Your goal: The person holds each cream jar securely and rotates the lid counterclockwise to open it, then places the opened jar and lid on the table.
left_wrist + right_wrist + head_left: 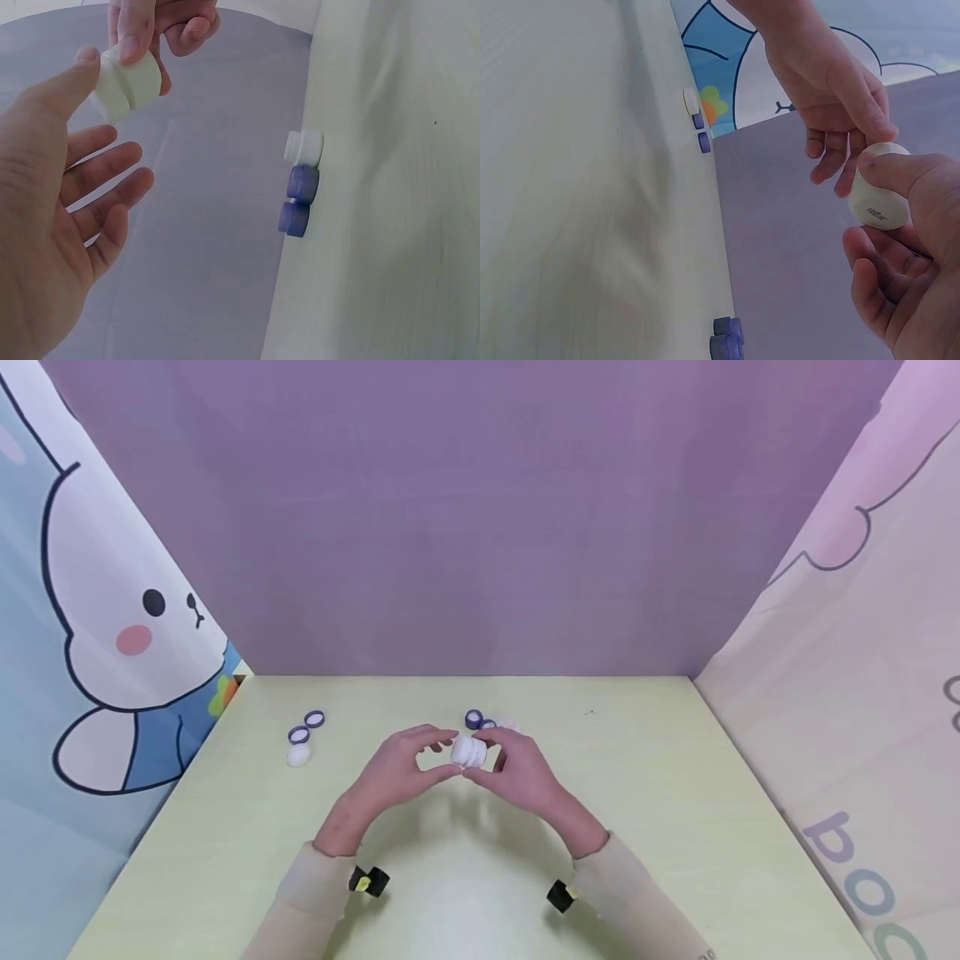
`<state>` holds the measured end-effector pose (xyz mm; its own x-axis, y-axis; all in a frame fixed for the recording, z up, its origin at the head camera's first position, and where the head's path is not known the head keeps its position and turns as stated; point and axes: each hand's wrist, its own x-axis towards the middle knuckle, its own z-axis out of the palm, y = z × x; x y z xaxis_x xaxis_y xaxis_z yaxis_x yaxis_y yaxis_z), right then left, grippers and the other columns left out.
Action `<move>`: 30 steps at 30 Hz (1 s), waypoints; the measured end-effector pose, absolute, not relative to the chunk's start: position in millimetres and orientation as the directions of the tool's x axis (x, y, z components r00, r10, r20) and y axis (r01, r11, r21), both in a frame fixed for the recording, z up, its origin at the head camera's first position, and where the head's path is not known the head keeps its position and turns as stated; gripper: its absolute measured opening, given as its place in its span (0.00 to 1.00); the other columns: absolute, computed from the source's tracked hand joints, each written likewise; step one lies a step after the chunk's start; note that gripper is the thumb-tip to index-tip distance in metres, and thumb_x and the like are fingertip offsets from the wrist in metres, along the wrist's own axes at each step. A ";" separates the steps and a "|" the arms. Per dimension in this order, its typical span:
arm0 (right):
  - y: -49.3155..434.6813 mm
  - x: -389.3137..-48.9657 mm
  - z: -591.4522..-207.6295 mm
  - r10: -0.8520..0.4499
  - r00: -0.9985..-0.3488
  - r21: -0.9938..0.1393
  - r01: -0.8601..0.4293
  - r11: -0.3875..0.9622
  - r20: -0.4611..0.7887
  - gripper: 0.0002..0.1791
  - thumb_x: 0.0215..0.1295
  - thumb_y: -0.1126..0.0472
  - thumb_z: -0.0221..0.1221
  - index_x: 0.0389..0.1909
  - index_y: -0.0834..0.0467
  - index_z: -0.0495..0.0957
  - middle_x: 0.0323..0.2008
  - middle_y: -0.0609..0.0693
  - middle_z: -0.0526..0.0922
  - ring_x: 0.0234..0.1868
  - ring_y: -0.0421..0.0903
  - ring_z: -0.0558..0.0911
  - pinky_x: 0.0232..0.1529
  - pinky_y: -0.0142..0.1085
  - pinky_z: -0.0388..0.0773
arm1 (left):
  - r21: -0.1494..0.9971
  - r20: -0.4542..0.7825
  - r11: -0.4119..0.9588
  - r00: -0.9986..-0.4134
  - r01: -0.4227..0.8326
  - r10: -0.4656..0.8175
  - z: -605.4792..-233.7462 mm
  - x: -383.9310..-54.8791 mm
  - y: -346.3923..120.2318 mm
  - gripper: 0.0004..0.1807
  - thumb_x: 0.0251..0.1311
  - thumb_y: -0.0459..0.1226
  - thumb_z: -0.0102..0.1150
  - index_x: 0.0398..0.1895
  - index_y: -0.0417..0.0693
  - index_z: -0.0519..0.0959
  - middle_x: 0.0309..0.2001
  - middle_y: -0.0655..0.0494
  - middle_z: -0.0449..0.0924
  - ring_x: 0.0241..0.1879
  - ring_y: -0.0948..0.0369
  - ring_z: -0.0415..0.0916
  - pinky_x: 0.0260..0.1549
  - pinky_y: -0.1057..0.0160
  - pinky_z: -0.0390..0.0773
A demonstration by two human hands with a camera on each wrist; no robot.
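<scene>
A small white screw-top jar (468, 751) is held up between both hands above the table. My left hand (405, 767) pinches one end between thumb and forefinger, its other fingers (105, 161) spread loosely. From the other side, my right hand (521, 770) grips the opposite end with thumb and fingers. A groove runs round the jar's middle in the left wrist view. Small dark print shows on its rounded end in the right wrist view, under the right thumb (889, 171).
Behind the hands stand a white threaded jar (305, 148) and two purple jars (303, 184). At the table's left lie two purple caps (314, 719) with white insides and a white lid (298, 755). A purple backdrop (472, 527) rises behind the table.
</scene>
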<state>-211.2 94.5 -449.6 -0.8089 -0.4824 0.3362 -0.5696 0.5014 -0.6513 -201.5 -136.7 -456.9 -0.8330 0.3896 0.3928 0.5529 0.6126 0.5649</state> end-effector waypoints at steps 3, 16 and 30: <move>94.8 -211.9 -450.9 -0.475 -0.816 -0.663 -0.557 0.500 0.328 0.25 0.54 0.56 0.73 0.52 0.56 0.78 0.40 0.42 0.80 0.18 0.37 0.75 0.21 0.31 0.76 | 0.579 0.401 0.591 -0.827 0.562 0.393 -455.9 -200.8 -138.1 0.34 0.53 0.54 0.70 0.63 0.56 0.75 0.50 0.60 0.80 0.42 0.67 0.76 0.41 0.59 0.78; 95.1 -210.3 -457.3 -0.497 -0.808 -0.686 -0.557 0.469 0.316 0.22 0.54 0.56 0.72 0.50 0.52 0.79 0.39 0.40 0.79 0.17 0.42 0.75 0.21 0.32 0.76 | 0.530 0.453 0.498 -0.726 0.686 0.518 -454.6 -196.2 -142.7 0.31 0.52 0.43 0.73 0.62 0.63 0.75 0.54 0.73 0.75 0.45 0.70 0.73 0.44 0.63 0.77; 91.5 -205.8 -459.1 -0.501 -0.816 -0.679 -0.543 0.494 0.289 0.23 0.54 0.56 0.73 0.51 0.52 0.79 0.42 0.39 0.80 0.20 0.45 0.77 0.22 0.32 0.76 | 0.552 0.434 0.513 -0.752 0.657 0.496 -454.8 -199.1 -138.8 0.25 0.52 0.44 0.74 0.55 0.62 0.80 0.45 0.74 0.78 0.42 0.67 0.75 0.41 0.63 0.77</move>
